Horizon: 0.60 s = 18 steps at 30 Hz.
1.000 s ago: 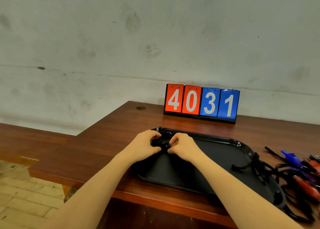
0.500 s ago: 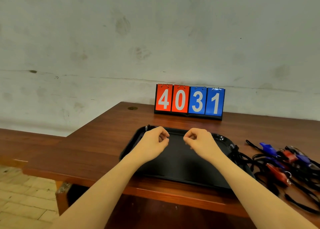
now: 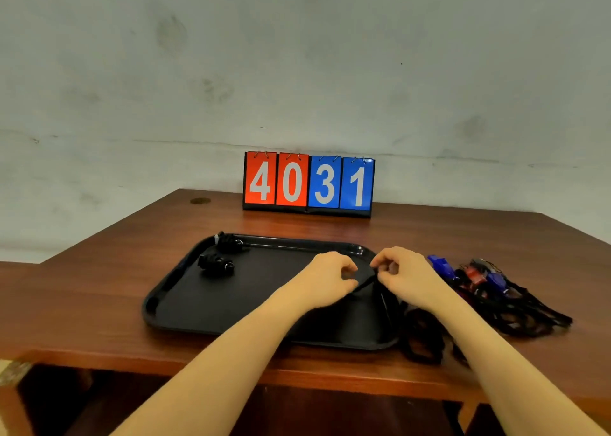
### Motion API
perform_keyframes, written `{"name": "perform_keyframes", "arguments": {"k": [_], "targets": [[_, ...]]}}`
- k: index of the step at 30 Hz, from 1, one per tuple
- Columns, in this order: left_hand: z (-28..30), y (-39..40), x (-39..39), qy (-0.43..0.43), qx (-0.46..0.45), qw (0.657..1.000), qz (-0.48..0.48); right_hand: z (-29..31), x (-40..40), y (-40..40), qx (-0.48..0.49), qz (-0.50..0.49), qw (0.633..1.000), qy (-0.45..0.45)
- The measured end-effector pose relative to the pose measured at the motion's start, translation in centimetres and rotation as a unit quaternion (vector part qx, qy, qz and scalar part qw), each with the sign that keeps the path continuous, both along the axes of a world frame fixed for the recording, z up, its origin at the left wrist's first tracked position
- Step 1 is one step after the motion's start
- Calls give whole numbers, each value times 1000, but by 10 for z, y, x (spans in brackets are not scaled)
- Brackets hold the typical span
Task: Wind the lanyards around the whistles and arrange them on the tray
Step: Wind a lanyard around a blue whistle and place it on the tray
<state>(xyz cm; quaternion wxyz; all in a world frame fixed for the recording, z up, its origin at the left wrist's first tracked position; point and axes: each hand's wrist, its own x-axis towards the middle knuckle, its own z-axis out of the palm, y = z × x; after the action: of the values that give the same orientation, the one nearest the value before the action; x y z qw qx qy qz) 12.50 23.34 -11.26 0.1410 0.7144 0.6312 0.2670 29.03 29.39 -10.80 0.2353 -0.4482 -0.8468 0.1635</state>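
Flip scoreboard [image 3: 308, 184] at the back of the brown wooden counter [image 3: 99, 290] reads 4 0 on red cards, 3 1 on blue; no other legible writing. Black rectangular plastic tray [image 3: 205, 306] sits mid-counter. Two black whistles with lanyards wound round them are in its far-left corner: one [image 3: 229, 242] against the rim, the other [image 3: 215, 264] just beside it, nearer the camera. Both forearms reach in from the bottom edge, hands meeting over the tray's far-right corner. Left hand [image 3: 325, 278] has fingers curled, thumb and forefinger closed on the end of a loose black lanyard cord [image 3: 365, 282]. Right hand [image 3: 401, 275] is also curled, fingertips pinching the same cord just right of the left hand. Cord runs down over the tray's right rim toward the counter. Pile of unwound whistles [image 3: 476, 277], blue and red bodies with tangled black lanyards, lies on the counter just right of the tray, partly behind the right wrist.
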Motion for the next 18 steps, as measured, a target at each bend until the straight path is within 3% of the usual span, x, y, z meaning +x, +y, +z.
{"name": "perform_keyframes", "arguments": {"k": [6, 14, 18], "targets": [[-3, 15, 24, 40, -23, 999, 11, -2, 10, 7, 30, 15, 998, -51], [16, 14, 0, -122, 60, 985, 110, 1, 5, 13, 29, 35, 999, -9], [33, 13, -25, -133, 118, 974, 139, 6, -1, 14, 28, 29, 999, 18]]}}
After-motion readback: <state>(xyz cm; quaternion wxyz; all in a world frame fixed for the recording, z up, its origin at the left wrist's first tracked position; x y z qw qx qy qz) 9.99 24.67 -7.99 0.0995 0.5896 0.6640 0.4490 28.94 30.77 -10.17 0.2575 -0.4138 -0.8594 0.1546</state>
